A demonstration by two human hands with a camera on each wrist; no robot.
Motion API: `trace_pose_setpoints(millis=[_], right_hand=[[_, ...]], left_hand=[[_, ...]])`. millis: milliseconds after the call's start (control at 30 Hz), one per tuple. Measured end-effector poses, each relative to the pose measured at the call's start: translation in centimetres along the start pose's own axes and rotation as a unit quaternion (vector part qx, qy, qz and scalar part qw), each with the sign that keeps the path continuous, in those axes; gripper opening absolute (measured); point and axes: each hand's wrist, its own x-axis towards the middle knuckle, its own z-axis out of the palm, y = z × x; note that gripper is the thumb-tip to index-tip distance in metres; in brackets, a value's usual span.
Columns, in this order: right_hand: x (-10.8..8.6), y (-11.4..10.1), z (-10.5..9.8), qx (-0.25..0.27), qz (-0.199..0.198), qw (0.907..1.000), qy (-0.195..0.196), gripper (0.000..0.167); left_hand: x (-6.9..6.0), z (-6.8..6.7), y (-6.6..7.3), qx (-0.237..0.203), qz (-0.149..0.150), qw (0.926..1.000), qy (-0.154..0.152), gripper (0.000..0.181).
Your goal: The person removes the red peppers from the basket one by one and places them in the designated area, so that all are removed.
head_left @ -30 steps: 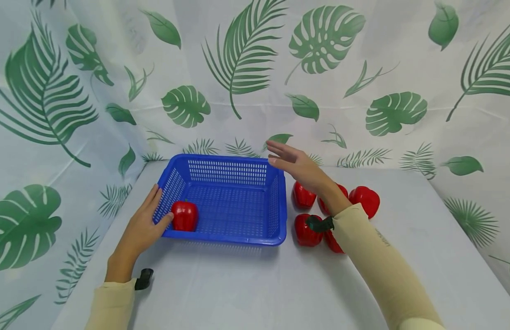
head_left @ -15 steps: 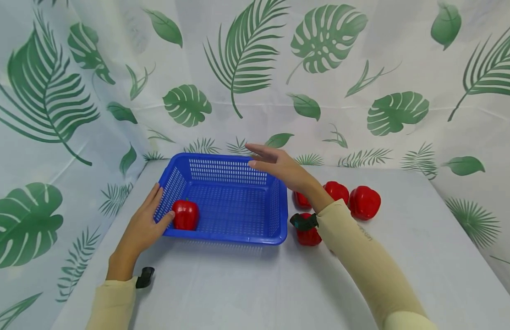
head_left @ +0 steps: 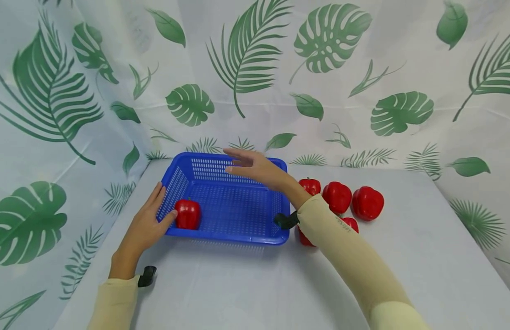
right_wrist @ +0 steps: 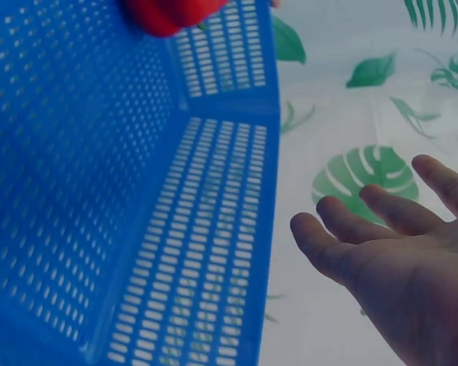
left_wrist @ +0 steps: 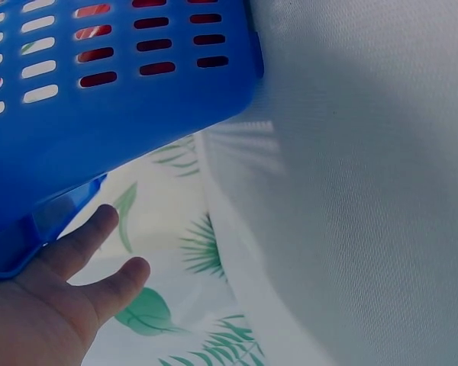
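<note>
A red bell pepper (head_left: 187,214) sits in the front left corner of the blue perforated basket (head_left: 238,239). My left hand (head_left: 145,225) holds the basket's left rim, its fingers along the outside and its thumb inside, close to the pepper. Two fairly straight fingers (left_wrist: 118,286) of it show below the rim in the left wrist view. Over the basket's back right part hovers my right hand (head_left: 260,169), fingers extended and holding nothing; in the right wrist view this hand (right_wrist: 412,259) is apart from the basket wall (right_wrist: 206,229).
Right of the basket, several more red peppers (head_left: 368,203) lie grouped on the white table (head_left: 246,293), partly hidden by my right forearm. A white curtain (head_left: 271,110) with green leaves closes off the back and sides.
My right hand has moved left, from the basket's back right corner to over its interior, uncovering some peppers on the right. The left hand has kept its place.
</note>
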Motion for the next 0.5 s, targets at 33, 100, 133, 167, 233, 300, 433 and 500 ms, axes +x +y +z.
trace_pose_setpoints(millis=[33, 100, 133, 167, 233, 300, 433, 500], right_hand=[[0.3, 0.1, 0.2, 0.002, -0.001, 1.0, -0.005, 0.067], [0.9, 0.2, 0.8, 0.008, 0.0, 0.9999, -0.015, 0.067], [1.2, 0.3, 1.0, 0.008, 0.002, 0.9998, -0.02, 0.068], [1.4, 0.4, 1.3, 0.008, 0.005, 0.9997, -0.024, 0.068], [1.9, 0.5, 1.8, 0.007, 0.014, 0.9994, -0.031, 0.069], [2.3, 0.5, 2.3, -0.001, 0.024, 0.999, -0.039, 0.07], [3.1, 0.8, 3.4, -0.021, 0.035, 0.9976, -0.057, 0.071], [3.6, 1.1, 3.9, -0.024, 0.036, 0.9967, -0.068, 0.07]], left_hand=[[0.0, 0.0, 0.0, -0.001, 0.0, 1.0, 0.0, 0.084], [0.0, 0.0, 0.0, 0.0, -0.002, 1.0, -0.001, 0.084], [0.0, 0.0, 0.0, 0.001, -0.002, 1.0, -0.001, 0.084], [0.0, 0.0, -0.1, 0.0, -0.002, 1.0, -0.002, 0.084], [0.0, 0.0, -0.1, 0.002, -0.002, 1.0, -0.003, 0.084], [0.1, 0.1, -0.1, 0.004, -0.005, 1.0, -0.004, 0.084], [0.1, 0.0, 0.1, 0.005, -0.01, 0.9999, -0.005, 0.085], [0.1, 0.0, 0.1, 0.005, -0.012, 0.9999, -0.005, 0.085]])
